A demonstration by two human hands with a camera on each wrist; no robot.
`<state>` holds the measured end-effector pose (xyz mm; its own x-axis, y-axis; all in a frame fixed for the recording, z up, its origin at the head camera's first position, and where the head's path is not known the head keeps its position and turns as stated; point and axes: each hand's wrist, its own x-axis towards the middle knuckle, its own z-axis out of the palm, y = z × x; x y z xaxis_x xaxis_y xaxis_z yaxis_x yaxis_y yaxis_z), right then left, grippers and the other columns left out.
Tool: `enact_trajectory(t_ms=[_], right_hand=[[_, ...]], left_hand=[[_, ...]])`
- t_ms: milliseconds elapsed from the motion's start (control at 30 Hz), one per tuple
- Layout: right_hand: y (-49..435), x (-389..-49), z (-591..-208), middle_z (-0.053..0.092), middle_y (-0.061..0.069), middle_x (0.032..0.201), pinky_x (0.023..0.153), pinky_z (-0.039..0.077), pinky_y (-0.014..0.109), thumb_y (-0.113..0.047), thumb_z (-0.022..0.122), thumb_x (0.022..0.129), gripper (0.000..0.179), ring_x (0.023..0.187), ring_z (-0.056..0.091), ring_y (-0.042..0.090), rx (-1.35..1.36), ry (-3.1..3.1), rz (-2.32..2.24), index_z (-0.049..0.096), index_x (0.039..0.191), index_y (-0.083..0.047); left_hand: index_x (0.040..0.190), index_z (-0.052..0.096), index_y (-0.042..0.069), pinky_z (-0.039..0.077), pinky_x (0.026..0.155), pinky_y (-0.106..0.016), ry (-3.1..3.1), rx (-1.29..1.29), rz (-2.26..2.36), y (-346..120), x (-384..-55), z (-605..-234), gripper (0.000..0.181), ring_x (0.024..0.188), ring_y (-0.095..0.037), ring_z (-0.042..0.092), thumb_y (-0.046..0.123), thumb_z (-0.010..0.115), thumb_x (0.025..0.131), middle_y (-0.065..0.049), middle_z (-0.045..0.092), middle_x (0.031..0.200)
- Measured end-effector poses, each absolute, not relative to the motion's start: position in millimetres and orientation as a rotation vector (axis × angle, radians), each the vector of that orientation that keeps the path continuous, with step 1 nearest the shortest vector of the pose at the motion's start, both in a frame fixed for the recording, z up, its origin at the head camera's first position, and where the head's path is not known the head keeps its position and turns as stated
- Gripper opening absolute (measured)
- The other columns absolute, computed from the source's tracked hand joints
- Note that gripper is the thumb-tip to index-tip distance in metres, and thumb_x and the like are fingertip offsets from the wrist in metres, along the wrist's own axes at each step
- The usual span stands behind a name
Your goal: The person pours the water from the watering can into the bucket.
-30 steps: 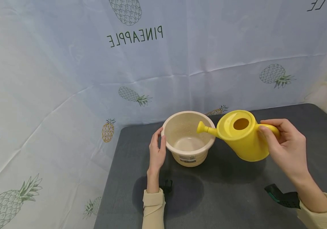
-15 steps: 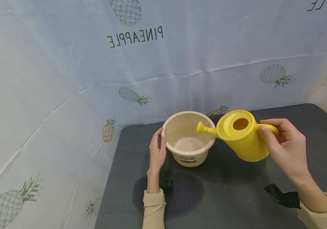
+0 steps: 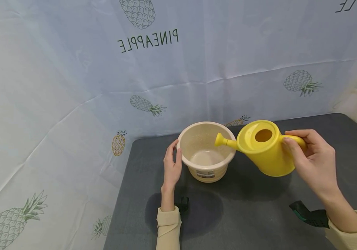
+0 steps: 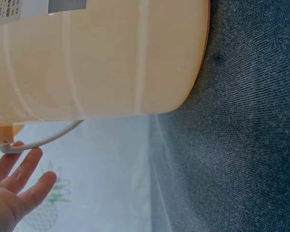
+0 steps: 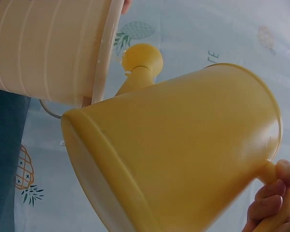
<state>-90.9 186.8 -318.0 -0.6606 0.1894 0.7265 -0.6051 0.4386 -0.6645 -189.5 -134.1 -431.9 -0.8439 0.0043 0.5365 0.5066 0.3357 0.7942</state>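
A beige plastic bucket (image 3: 220,172) stands upright on the dark table. My left hand (image 3: 172,168) rests against its left rim, the fingers extended; in the left wrist view spread fingers (image 4: 25,175) reach the rim beside the thin bail handle (image 4: 55,138). By its rear handle my right hand (image 3: 317,161) grips a yellow watering can (image 3: 273,163), held above the table. The can's spout (image 3: 223,140) points left, its rose over the bucket's right inner side. No stream of water can be made out from it. The right wrist view shows the can's body (image 5: 183,140) tilted beside the bucket.
The dark cloth-like tabletop (image 3: 244,225) spreads below both hands. A pale curtain (image 3: 181,69) printed with pineapples hangs behind and to the left. Dark wrist devices (image 3: 309,215) sit at my cuffs.
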Motion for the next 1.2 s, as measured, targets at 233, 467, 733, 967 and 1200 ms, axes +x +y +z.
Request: enact_trajectory(t_ms=[233,467,733,967,1200], right_hand=[[187.9,-90.8,-318.0,0.061,-0.009,0.094,0.069,0.044,0.006,0.015,0.061,0.081,0.019,0.074,0.057,0.001,0.351,-1.922,1.292,0.056,0.098,0.02],[189.1,-90.4,-317.2,0.062,-0.01,0.094,0.068,0.045,0.007,0.017,0.061,0.08,0.019,0.074,0.057,0.002,0.347,-1.929,1.279,0.057,0.099,0.019],[189.9,-90.6,-316.4,0.062,-0.01,0.094,0.069,0.044,0.006,0.016,0.061,0.08,0.019,0.074,0.057,0.001,0.342,-1.925,1.277,0.057,0.099,0.019],[188.9,-89.4,-314.3,0.061,-0.011,0.094,0.07,0.043,0.005,0.013,0.061,0.082,0.019,0.074,0.056,0.0,0.347,-1.92,1.288,0.056,0.099,0.02],[189.8,-89.9,-314.7,0.062,-0.01,0.094,0.069,0.044,0.006,0.015,0.061,0.08,0.02,0.074,0.056,0.001,0.348,-1.927,1.279,0.057,0.099,0.02]], left_hand=[[0.131,0.046,-0.007,0.034,0.099,-0.05,-2.15,-0.463,-1.543,-129.7,-176.4,-411.6,0.035,0.118,-0.035,0.046,0.004,0.045,0.097,-0.024,0.048,0.129],[0.13,0.046,-0.008,0.034,0.1,-0.047,-2.169,-0.457,-1.533,-127.7,-170.6,-402.4,0.035,0.118,-0.033,0.046,0.003,0.044,0.097,-0.024,0.048,0.129],[0.13,0.047,-0.006,0.034,0.099,-0.05,-2.146,-0.468,-1.519,-130.1,-178.9,-414.9,0.035,0.117,-0.034,0.046,0.004,0.046,0.097,-0.023,0.048,0.128],[0.133,0.048,0.006,0.035,0.101,-0.043,-2.157,-0.456,-1.512,-134.4,-190.2,-432.2,0.036,0.117,-0.023,0.047,0.016,0.046,0.099,-0.01,0.049,0.131],[0.133,0.048,0.005,0.035,0.101,-0.045,-2.15,-0.47,-1.502,-134.7,-190.1,-432.2,0.037,0.117,-0.024,0.047,0.019,0.046,0.099,-0.012,0.049,0.131]])
